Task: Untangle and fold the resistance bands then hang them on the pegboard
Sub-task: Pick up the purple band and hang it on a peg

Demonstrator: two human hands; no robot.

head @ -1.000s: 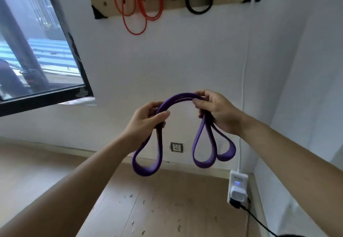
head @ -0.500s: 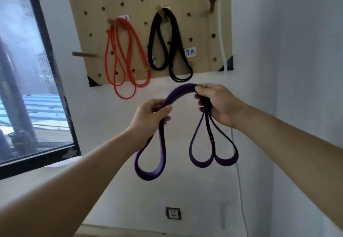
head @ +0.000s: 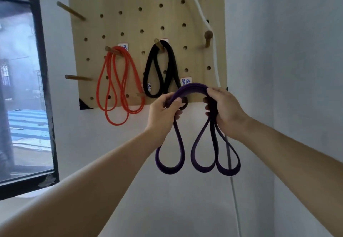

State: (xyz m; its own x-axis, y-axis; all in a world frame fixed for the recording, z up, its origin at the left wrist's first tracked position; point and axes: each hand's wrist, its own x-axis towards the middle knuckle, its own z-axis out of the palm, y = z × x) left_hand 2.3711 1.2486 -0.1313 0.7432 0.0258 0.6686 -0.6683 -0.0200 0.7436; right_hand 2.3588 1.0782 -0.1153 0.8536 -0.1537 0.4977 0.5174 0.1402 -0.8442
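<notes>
The purple resistance band was folded into several strands and held in the air in front of the pegboard's lower right corner, not yet on any peg. Its middle arched between the two hands, crossing the board's bottom edge. The left hand gripped the band's left end, with fingers and thumb curled round the strands; one loop hung below it. The right hand clasped the right end in the same way, with fingers wrapped round the bundle, and two loops dangled side by side beneath it. All three loops hung in front of the white wall under the board.

On the pegboard, a black band hung folded from a wooden peg near the middle, with its lower end just behind the purple arch and the left hand. To its left an orange band hung in long loops from another peg and reached past the board's bottom edge. A bare peg stuck out near the right edge. A small white label with blue writing sat just above the purple arch. A white cable ran down along the board's right edge and on down the wall. A black bracket capped the lower left corner. A dark-framed window stood to the left of the board.
</notes>
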